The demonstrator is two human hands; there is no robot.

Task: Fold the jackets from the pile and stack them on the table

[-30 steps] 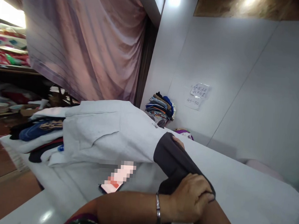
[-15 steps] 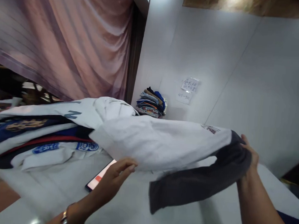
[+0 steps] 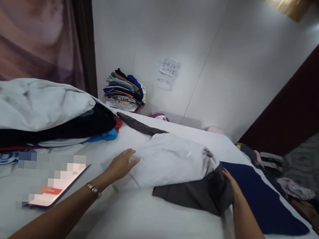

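Pale wall (image 3: 233,66) behind the white worktop (image 3: 214,143) bears a note (image 3: 164,82) reading "45-50". On the worktop lies a white shirt (image 3: 168,159), its print (image 3: 208,152) illegible; the right grip (image 3: 232,183) clasps its dark sleeve (image 3: 189,195), the left grip (image 3: 121,164) is released.

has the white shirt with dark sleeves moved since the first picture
Yes, rightward: the shirt was mostly left of the wall notes; now its white body spreads below them in view.

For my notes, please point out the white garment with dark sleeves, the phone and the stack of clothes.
White garment with dark sleeves (image 3: 170,160), head view: on its white body.
Phone (image 3: 59,185), head view: on its lit screen.
Stack of clothes (image 3: 124,90), head view: on its middle layers.
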